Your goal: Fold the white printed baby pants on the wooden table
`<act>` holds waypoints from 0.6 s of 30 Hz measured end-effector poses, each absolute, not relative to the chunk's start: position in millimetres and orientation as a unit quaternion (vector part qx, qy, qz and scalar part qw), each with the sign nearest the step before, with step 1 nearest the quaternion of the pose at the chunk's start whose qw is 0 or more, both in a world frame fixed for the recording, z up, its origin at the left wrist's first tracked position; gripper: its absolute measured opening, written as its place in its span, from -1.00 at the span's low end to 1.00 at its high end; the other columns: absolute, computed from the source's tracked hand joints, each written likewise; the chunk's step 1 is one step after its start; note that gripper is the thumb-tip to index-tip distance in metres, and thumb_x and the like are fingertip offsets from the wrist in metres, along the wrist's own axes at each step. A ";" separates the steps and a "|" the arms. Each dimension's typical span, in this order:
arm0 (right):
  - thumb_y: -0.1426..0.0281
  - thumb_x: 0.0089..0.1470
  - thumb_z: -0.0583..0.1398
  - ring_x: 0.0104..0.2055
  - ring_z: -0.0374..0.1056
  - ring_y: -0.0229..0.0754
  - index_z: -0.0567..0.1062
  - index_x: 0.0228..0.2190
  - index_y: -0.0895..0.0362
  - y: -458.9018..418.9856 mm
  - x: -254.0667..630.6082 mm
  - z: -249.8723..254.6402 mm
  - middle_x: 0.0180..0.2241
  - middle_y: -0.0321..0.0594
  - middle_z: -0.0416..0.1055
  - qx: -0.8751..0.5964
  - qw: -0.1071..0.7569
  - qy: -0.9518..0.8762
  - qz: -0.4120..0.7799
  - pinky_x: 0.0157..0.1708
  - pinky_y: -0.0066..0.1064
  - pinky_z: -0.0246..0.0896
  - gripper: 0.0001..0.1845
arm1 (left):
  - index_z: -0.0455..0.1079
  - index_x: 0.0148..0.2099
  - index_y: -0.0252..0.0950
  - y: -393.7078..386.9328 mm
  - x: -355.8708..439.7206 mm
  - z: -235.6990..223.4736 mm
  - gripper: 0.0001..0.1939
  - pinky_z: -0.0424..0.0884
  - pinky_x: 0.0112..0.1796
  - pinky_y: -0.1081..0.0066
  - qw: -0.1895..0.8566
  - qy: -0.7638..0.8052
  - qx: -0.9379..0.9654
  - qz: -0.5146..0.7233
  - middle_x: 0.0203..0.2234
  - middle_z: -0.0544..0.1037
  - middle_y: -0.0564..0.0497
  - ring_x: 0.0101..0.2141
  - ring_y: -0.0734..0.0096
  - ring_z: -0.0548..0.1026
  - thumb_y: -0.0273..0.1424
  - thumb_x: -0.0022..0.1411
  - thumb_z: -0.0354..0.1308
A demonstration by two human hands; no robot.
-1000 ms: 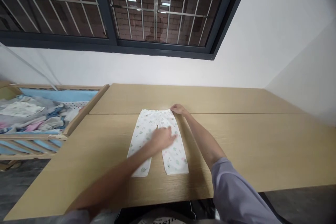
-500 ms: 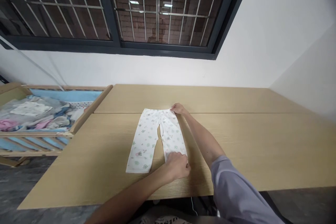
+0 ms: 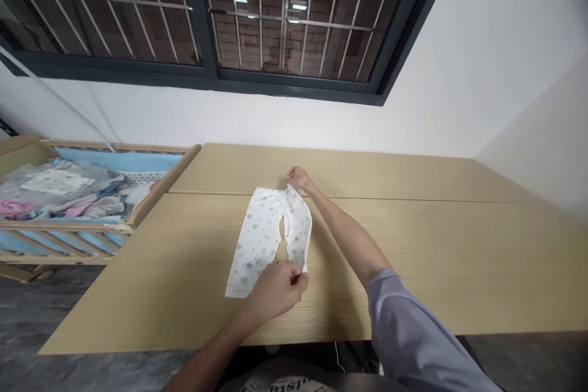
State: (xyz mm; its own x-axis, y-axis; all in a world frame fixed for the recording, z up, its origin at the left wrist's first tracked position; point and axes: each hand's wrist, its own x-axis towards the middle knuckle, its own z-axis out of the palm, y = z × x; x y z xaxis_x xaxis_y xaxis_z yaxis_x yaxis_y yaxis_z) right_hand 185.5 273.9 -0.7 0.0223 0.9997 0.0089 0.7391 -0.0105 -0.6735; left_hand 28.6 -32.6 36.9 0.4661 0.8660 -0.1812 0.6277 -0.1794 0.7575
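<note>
A small pair of white trousers (image 3: 260,226) with a green and dark print lies on the wooden table, waistband toward the wall. My right hand (image 3: 298,178) pinches the right corner of the waistband and holds it a little above the table. Closed on the hem of the right leg is my left hand (image 3: 279,286), which hides part of that leg. The right leg bows up between my two hands, while the left leg lies flat.
A wooden cot (image 3: 160,187) with a blue lining stands left of the table (image 3: 413,251); clothes and clear plastic (image 3: 55,180) are heaped inside. A seam crosses the tabletop. Behind rise a white wall and a dark-framed barred window (image 3: 294,86).
Both hands have moved left, carrying the right edge of the trousers inward. The right waistband corner has come up off the table, and the right leg now curves.
</note>
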 end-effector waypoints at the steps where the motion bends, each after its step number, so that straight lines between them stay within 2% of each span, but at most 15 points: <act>1: 0.39 -0.07 0.32 -0.24 0.42 -0.22 0.46 -0.24 0.10 273.8 176.8 0.9 -0.26 -0.27 0.54 -0.662 0.261 -0.658 0.247 -0.29 -0.49 0.21 -0.72 | 0.18 -0.54 -0.21 -35.4 20.2 40.5 -0.63 0.15 -0.45 0.38 0.415 0.505 0.742 0.146 -0.63 0.49 0.06 -0.54 0.41 0.41 -0.25 0.31 -0.04; 5: 0.39 -0.04 0.29 -0.23 0.41 -0.20 0.45 -0.22 0.08 272.4 141.7 1.1 -0.29 -0.28 0.53 -0.651 0.260 -0.673 0.237 -0.24 -0.46 0.21 -0.73 | 0.24 -0.56 -0.21 -47.1 -12.1 45.1 -0.58 0.21 -0.38 0.40 0.408 0.552 0.712 0.147 -0.65 0.50 0.08 -0.52 0.39 0.44 -0.17 0.31 -0.07; 11: 0.44 0.00 0.22 -0.16 0.40 -0.13 0.42 -0.20 0.08 270.1 96.0 -11.7 -0.26 -0.24 0.52 -0.659 0.253 -0.675 0.217 -0.16 -0.40 0.20 -0.75 | 0.30 -0.59 -0.22 -56.3 -53.7 25.6 -0.52 0.19 -0.39 0.40 0.371 0.598 0.691 0.165 -0.63 0.50 0.07 -0.50 0.39 0.43 -0.14 0.32 -0.08; 18: 0.51 0.00 0.20 -0.12 0.39 -0.09 0.39 -0.24 0.09 268.8 62.1 -26.1 -0.25 -0.19 0.51 -0.663 0.234 -0.682 0.201 -0.04 -0.32 0.14 -0.77 | 0.28 -0.62 -0.23 -56.5 -78.5 15.3 -0.55 0.17 -0.36 0.36 0.344 0.639 0.673 0.140 -0.64 0.51 0.05 -0.50 0.36 0.45 -0.20 0.29 -0.07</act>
